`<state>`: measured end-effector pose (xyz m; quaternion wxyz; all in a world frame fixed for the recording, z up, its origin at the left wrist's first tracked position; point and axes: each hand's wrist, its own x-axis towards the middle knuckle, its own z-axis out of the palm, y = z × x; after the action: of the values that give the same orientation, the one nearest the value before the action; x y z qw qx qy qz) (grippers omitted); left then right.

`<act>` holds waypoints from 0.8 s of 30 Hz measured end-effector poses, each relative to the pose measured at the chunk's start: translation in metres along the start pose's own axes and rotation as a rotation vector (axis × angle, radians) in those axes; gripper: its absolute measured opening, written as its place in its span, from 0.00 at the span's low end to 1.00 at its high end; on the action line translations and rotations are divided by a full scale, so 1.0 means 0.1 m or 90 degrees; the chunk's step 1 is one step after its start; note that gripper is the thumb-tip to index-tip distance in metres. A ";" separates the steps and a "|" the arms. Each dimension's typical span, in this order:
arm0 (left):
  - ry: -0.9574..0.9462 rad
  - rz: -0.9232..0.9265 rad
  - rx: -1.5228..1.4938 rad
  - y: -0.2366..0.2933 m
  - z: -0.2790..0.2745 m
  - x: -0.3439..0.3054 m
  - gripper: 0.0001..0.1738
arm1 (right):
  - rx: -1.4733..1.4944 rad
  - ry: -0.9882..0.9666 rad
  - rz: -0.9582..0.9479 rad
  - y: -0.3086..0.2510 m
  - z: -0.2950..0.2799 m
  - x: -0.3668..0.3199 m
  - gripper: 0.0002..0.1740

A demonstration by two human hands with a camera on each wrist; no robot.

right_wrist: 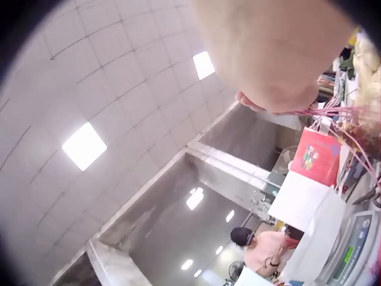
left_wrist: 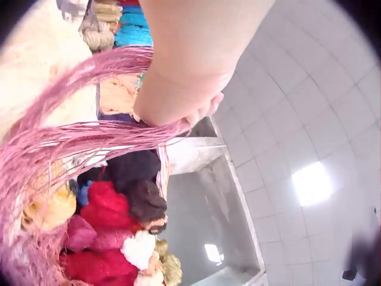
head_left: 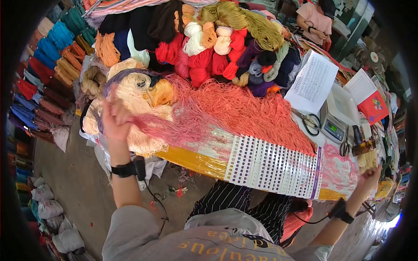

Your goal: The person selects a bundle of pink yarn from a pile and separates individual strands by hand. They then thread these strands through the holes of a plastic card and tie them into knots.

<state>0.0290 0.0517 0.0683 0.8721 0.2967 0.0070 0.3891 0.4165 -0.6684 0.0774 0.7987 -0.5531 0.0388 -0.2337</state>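
Observation:
Raised over the cream yarn (head_left: 135, 87) at the table's left, the left hand (head_left: 116, 119) grips one end of a dusty-pink yarn bundle (head_left: 161, 128). In the left wrist view the strands (left_wrist: 101, 140) run from the curled fingers of that hand (left_wrist: 184, 107) down to a tangled heap. Off the table's right end, the right hand (head_left: 370, 180) pinches thin pink strands, which the right wrist view shows as strands (right_wrist: 333, 112) leaving the hand (right_wrist: 268, 89). Pink strands (head_left: 342, 165) lie loosely beside the punched white strips (head_left: 274, 167). Coral yarn (head_left: 248, 108) spreads behind the strips.
Skeins of many colours, red ones (head_left: 200, 69) among them, pile along the back. Scissors (head_left: 311, 124), a digital scale (head_left: 334, 127), papers (head_left: 311, 78) and a red booklet (head_left: 373, 106) lie at the right. Another person (head_left: 314, 24) is at the back right.

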 end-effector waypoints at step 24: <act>-0.316 -0.606 0.108 -2.36 1.00 -0.50 0.24 | -0.014 -0.797 0.240 0.60 2.62 -2.60 0.10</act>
<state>0.1774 -0.1568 0.0158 0.9005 0.4129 -0.0341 -0.1322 0.2898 -0.3167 0.0732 0.6920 -0.5765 -0.3350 0.2767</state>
